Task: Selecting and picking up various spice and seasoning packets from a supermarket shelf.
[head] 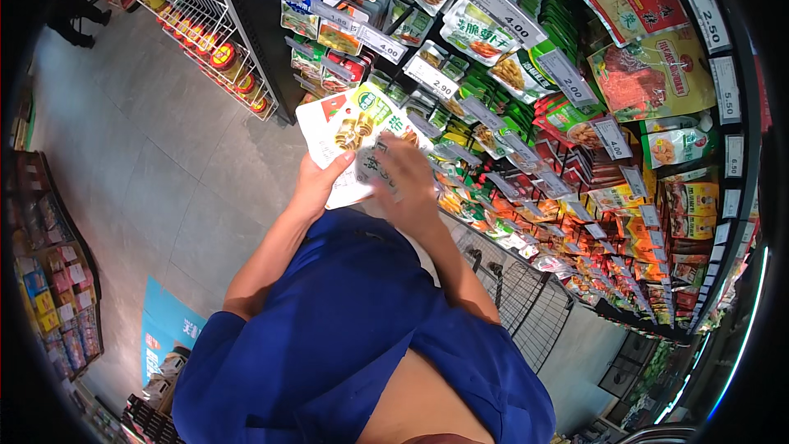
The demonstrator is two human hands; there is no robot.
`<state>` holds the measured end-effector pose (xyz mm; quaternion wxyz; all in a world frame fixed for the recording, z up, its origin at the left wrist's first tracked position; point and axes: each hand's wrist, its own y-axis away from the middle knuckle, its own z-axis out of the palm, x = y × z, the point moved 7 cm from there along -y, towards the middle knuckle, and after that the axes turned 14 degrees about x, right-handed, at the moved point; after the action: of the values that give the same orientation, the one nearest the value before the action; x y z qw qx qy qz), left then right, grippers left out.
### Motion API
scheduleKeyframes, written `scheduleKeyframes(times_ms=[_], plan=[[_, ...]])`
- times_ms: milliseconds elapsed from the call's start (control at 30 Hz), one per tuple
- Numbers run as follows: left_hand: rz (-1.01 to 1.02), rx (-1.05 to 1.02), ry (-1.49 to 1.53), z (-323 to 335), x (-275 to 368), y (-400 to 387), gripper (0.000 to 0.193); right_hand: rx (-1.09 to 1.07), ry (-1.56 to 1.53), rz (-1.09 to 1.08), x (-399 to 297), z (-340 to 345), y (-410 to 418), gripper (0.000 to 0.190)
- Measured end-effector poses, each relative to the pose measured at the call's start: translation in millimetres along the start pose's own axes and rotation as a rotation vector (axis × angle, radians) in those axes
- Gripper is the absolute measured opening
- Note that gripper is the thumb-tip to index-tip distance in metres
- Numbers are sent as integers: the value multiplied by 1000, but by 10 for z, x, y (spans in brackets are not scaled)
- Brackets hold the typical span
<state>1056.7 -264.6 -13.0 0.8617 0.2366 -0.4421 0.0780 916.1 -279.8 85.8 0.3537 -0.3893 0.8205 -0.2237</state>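
My left hand (317,182) holds a few flat snack pouches (351,114) fanned together, its thumb pressed on their face. The pouches are white with green patches and food pictures, and they bear writing. My right hand (407,182) is motion-blurred over their right side, its fingers across a greyish printed part (373,166). Whether those fingers grip a pouch or only touch it cannot be made out. Just beyond both hands, a display rack (459,89) carries rows of hanging pouches behind price tags.
Right of my body stands a wire shopping cart (524,302), partly under the rack. A wire shelf of red-lidded jars (228,58) is at upper left. Packaged goods fill a low shelf (58,283) on the left. Another person's dark-clothed legs (77,15) show at the far upper left.
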Motion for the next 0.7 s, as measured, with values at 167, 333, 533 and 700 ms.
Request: scheduleKeyframes(times_ms=[167,333,533,700], plan=[[-72,-41,9,33,31,24,48,323,-143,438,752,-380,-415,32],[-39,-73,-107,18,-43,-18,43,51,-553,674,977,64,-650,36],[7,-65,-146,-23,-9,-40,38,-198,-677,734,860,269,-709,27],[30,-56,-158,-52,20,-107,37,-297,-665,784,899,458,-642,15]])
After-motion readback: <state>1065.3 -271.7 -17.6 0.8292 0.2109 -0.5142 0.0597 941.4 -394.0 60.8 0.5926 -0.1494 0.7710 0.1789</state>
